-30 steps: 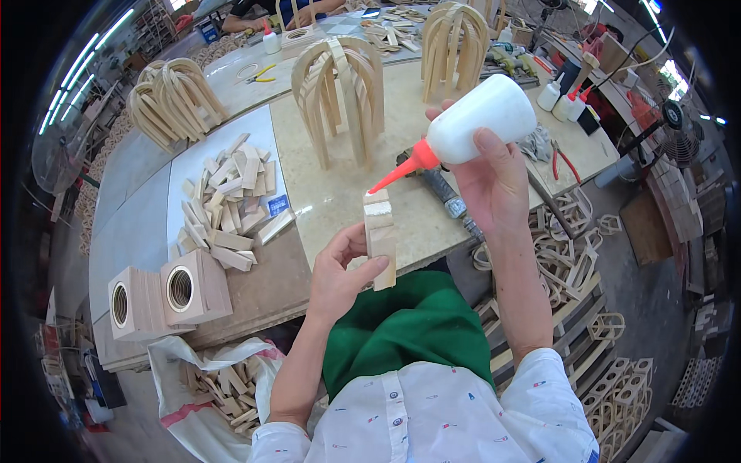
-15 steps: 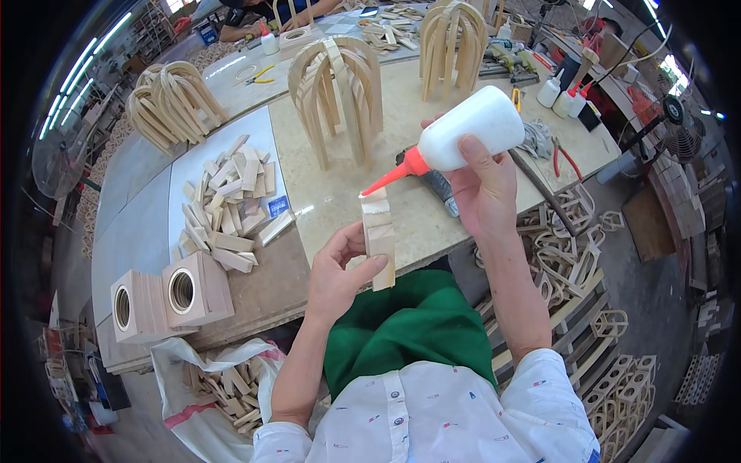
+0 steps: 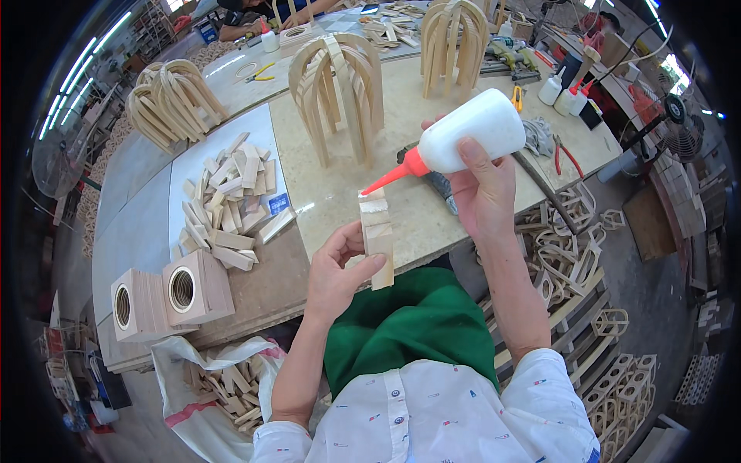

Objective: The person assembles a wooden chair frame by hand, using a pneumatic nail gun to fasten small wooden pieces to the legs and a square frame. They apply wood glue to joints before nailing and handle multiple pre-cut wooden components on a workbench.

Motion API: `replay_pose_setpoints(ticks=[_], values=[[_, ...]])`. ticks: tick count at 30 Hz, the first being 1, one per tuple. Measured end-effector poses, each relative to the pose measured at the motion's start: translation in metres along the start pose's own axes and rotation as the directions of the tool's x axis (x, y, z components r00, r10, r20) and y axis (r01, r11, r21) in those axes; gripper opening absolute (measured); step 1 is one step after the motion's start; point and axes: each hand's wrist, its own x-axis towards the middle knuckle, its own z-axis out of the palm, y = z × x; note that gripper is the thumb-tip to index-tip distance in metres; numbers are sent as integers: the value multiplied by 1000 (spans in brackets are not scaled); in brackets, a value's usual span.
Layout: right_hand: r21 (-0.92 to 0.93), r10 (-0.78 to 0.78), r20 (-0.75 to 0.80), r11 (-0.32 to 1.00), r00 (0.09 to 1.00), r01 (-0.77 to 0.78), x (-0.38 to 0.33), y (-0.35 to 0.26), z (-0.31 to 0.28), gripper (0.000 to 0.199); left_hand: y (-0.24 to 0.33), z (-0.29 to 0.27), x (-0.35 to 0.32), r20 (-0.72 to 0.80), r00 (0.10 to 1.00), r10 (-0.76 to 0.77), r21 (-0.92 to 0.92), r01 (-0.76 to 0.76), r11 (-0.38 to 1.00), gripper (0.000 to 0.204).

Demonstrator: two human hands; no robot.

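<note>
Fingers and thumb of my left hand (image 3: 340, 270) grip a short stack of small wooden blocks (image 3: 378, 243), held upright over the table's front edge. White glue shows along the upper ends of the blocks. My right hand (image 3: 485, 181) is wrapped round a white glue bottle (image 3: 475, 131), tilted so that its red nozzle (image 3: 394, 171) points down to the left. The nozzle's tip touches or nearly touches the top end of the farthest block. Behind the blocks stands an arched wooden frame (image 3: 359, 100) on the table.
A heap of loose wooden blocks (image 3: 231, 193) lies at left, near square wooden pieces with round holes (image 3: 185, 289). More arched frames (image 3: 454, 46) stand farther back. Red-handled pliers (image 3: 567, 158) and glue bottles (image 3: 550, 89) sit at right. A sack of offcuts (image 3: 231, 393) is below; another person works across the table.
Both hands have barely moved. The blocks and the nozzle tip have shifted very slightly to the left.
</note>
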Motion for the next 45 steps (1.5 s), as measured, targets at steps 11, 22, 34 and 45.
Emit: replay_pose_setpoints(ticks=[11,22,34,45], values=[[-20,-32,-11,999,999,32,-3,2,-7,47,-2,-4,-2,-18,1000,-4,-66,3,998,54],[-24,-62,-64,998,996,60,-17,-10,-13,52,-7,-3,2,-79,997,16,-4,-17,1000,54],[-28,-29,-85,999,996,27,-25,6,-4,56,-3,2,1,-62,998,22,4,-21,1000,55],[-26,-15,-55,1000,998,13,-27,9,-5,61,-4,2,-2,-52,999,-7,5,8,1000,55]])
